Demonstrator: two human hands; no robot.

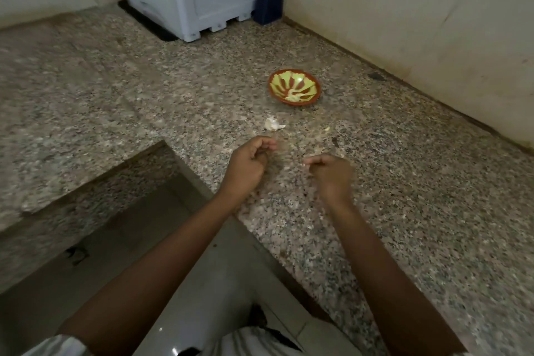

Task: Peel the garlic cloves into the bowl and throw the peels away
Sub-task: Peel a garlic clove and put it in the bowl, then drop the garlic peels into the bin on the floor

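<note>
Both hands hover with the fingers curled toward the thumb. The left hand [250,163] seems to pinch something very small. The right hand [331,175] is blurred and shows a pale speck at its fingertips [311,163]; whether this is a clove or a peel, I cannot tell. The white, papery piece of garlic [273,124] lies on the speckled granite counter [404,211], just beyond the left hand and near the round red-brown bowl with a green and yellow pattern [294,88]. A small pale scrap [327,129] lies on the counter to the right of the garlic. To peel well, I think it is best to hold the clove firmly in one hand and pull the skin from its tip with the other. It also helps to work close to the bowl and to gather the skins in one place, so they can be thrown away together.
</note>
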